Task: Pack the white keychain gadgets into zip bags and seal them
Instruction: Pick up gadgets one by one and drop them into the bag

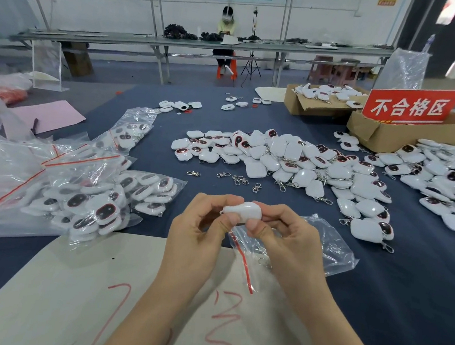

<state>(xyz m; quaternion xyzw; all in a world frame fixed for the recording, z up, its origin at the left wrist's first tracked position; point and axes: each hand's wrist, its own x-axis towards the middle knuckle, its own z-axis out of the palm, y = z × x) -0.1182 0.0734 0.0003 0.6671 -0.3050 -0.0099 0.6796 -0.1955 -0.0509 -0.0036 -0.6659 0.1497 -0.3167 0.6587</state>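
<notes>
A white keychain gadget (243, 210) was pinched between the curled fingers of the left hand (201, 231) and the right hand (286, 242), just above a zip bag (325, 245) on the blue table (375, 298); a loose pile of gadgets (291, 161) lay beyond, filled bags (93, 201) to the left

Item: one pair of hands, both bare. Left hand (201, 227), right hand (283, 240): slender fingers, smooth knuckles, faint creases at the joints. Thumbnails (253, 225) cut short, rounded at the tip, apparently plain in finish; too small in view for certainty. Left forearm (148, 315) and right forearm (328, 326) bare from wrist down to the lower edge of view, slim, widening toward the elbow end. Covering: bare skin on every part shown.
</notes>
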